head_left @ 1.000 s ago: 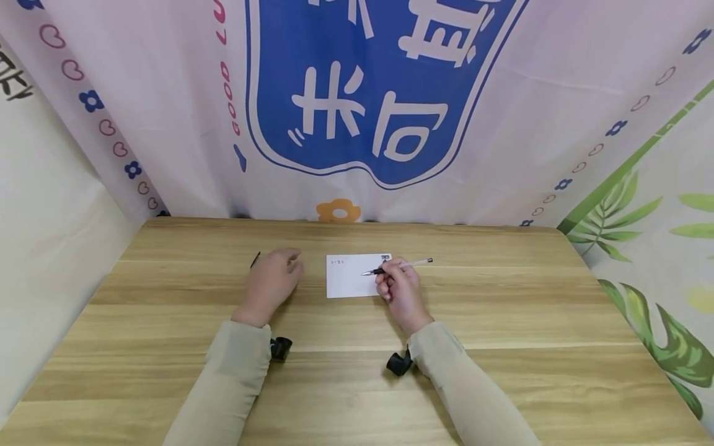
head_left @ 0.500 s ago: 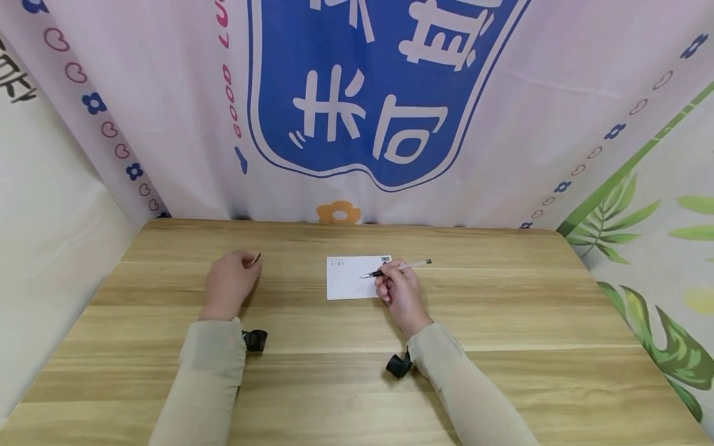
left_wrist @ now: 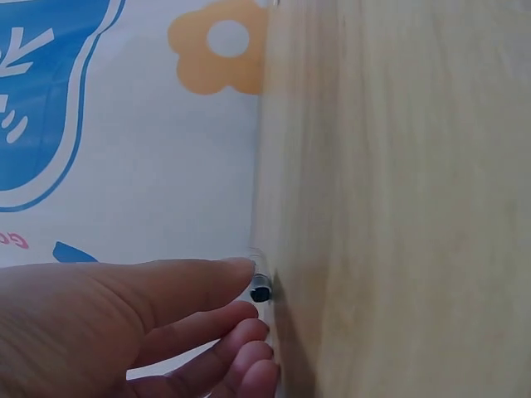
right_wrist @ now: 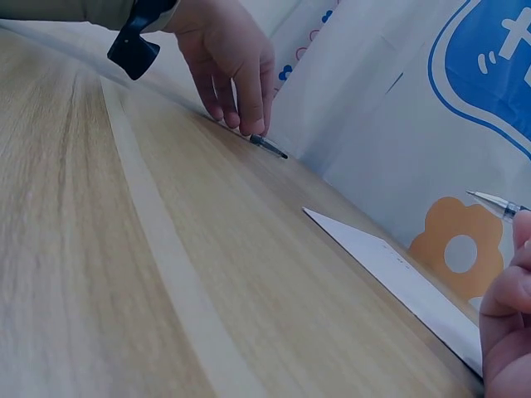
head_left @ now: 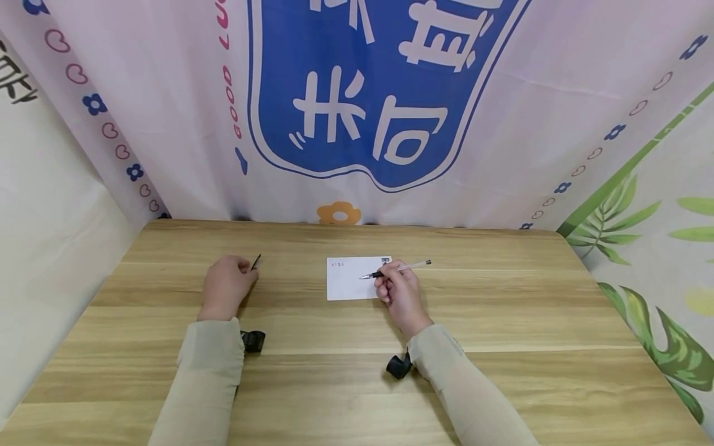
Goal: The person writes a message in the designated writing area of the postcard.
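My right hand (head_left: 403,294) grips a gel pen (head_left: 415,264) with a clear barrel and black grip. Its bare metal tip points left over a white card (head_left: 348,282) on the table, and the fingers overlap the card's right side. At the left, my left hand (head_left: 225,285) pinches a small pen cap (head_left: 256,262) between thumb and fingertips, close to the tabletop. In the left wrist view the dark end of the cap (left_wrist: 260,292) shows beside the thumb tip. The right wrist view shows the cap (right_wrist: 267,146) slanting from under the fingertips.
The wooden table (head_left: 312,396) ends at a hanging cloth (head_left: 195,155) with a blue printed shield. Small print marks the card's top left and dark lettering its top right. A black camera mount (head_left: 398,366) sits at the right wrist, another (head_left: 253,341) at the left.
My left hand has moved left to the cap and taken it between its fingertips; the cap has shifted slightly. The right hand and its pen have hardly moved.
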Tool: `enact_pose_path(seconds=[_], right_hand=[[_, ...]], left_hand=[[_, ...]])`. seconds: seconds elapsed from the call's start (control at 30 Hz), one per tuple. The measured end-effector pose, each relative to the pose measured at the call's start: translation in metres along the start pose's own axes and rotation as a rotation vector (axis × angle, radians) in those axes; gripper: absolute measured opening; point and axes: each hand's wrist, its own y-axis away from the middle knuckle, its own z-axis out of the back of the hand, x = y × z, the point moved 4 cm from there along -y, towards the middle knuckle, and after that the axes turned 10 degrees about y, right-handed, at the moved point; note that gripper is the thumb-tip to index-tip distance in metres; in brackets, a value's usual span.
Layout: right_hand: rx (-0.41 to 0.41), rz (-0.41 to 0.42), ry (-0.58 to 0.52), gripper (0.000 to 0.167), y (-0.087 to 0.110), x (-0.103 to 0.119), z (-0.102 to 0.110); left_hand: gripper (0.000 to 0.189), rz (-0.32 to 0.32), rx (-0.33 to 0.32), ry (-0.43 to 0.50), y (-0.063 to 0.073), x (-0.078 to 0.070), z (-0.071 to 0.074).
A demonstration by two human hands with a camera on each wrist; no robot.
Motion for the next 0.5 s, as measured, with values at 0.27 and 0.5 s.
enact_pose_path(seconds=[0.27, 0.5], right_hand=[[-0.002, 0.001, 0.004, 0.014, -0.0001, 0.0, -0.0005], [0.004, 0.002, 0.003, 0.015, -0.0004, 0.0, -0.0005]], left_hand=[[0.033, -0.01, -0.032, 0.04, -0.0036, 0.0056, -0.0022], [0.027, -0.009, -0.045, 0.054, -0.0062, 0.0095, -0.0043]])
